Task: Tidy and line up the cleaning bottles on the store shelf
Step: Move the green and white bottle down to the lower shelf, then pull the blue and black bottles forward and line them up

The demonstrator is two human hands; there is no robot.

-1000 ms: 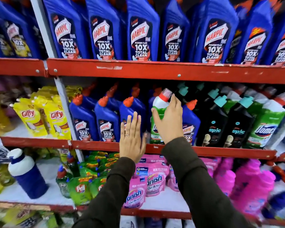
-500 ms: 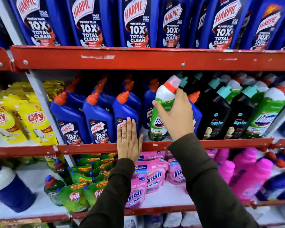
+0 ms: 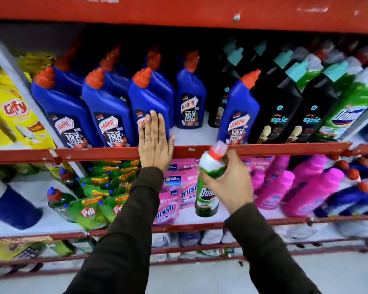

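Note:
My right hand (image 3: 232, 183) grips a green Domex bottle (image 3: 207, 194) with a white shoulder and red cap, held off the shelf in front of the red rail (image 3: 285, 148). My left hand (image 3: 155, 143) lies flat, fingers together, against a blue Harpic bottle (image 3: 147, 102) at the rail. Two more blue Harpic bottles (image 3: 106, 107) stand to its left. A lone Harpic bottle (image 3: 238, 111) stands right of a bare gap in the row (image 3: 191, 135). Another Harpic bottle (image 3: 190, 100) stands further back behind the gap.
Black Spic bottles (image 3: 278, 107) and green Domex bottles (image 3: 348, 107) fill the right of the shelf. Yellow Giffy pouches (image 3: 15, 115) sit left of the upright post. The shelf below holds Pril pouches (image 3: 87, 211), pink Vanish pouches (image 3: 174, 194) and pink bottles (image 3: 306, 187).
My right hand has lifted the green Domex bottle out of the row and brought it down and toward me, leaving a gap. The left hand stays against the blue bottle. The view has moved closer.

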